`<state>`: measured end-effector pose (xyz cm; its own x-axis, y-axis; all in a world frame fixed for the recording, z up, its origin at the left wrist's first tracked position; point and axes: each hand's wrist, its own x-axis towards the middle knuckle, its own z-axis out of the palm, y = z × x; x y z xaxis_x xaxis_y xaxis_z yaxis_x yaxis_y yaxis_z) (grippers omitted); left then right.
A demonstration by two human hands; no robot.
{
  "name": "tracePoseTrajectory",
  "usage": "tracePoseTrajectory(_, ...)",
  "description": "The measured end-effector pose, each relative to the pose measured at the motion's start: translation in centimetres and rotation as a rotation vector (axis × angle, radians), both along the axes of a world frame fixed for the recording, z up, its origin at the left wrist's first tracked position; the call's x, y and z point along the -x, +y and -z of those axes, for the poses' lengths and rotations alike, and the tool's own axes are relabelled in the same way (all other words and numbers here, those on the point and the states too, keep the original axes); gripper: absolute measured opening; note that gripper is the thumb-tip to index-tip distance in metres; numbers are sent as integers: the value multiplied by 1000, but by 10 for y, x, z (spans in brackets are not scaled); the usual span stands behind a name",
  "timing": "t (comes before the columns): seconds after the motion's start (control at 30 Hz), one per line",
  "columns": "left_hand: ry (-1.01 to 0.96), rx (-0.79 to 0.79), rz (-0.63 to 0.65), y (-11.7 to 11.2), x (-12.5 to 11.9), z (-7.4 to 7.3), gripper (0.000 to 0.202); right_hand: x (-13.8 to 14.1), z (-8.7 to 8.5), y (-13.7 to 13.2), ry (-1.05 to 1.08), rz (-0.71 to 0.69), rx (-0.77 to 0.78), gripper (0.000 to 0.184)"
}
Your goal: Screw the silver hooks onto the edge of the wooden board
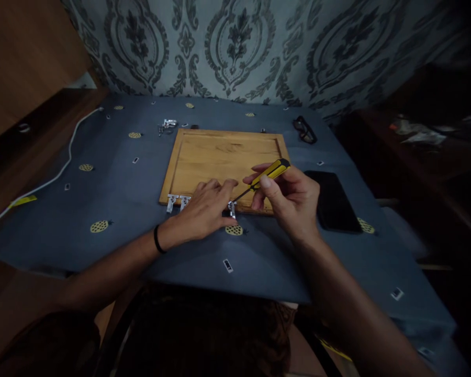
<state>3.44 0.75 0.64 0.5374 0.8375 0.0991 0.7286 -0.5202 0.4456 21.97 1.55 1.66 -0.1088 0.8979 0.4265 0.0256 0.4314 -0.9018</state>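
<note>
A wooden cabinet door (223, 157) with a raised frame lies flat on the cloth-covered table. Along its near edge sit several metal hinges, two at the left (171, 203) and another hinge (232, 207) farther right. My right hand (288, 199) grips a yellow-and-black screwdriver (270, 174), tilted so its tip meets the right-hand hinge. My left hand (206, 209) rests over the door's near edge with fingers spread, its thumb and forefinger on either side of that hinge. Whether the thumb presses on the hinge I cannot tell.
More metal hardware (168, 124) lies behind the door at the left. Black-framed glasses (304, 130) are at the back right, and a dark tablet (333, 201) lies beside my right hand. A white cable (68, 157) runs down the table's left side. A patterned wall (235, 47) stands behind.
</note>
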Motion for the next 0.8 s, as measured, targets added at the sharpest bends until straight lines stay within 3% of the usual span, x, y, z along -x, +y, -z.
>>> tracePoseTrajectory(0.27, 4, 14, -18, -1, -2, -5, 75, 1, -1, 1, 16, -22, 28, 32)
tracePoseTrajectory(0.8, 6, -9, -9, -1, -2, -1, 71, 3, -2, 1, 58, 6, 34, 34)
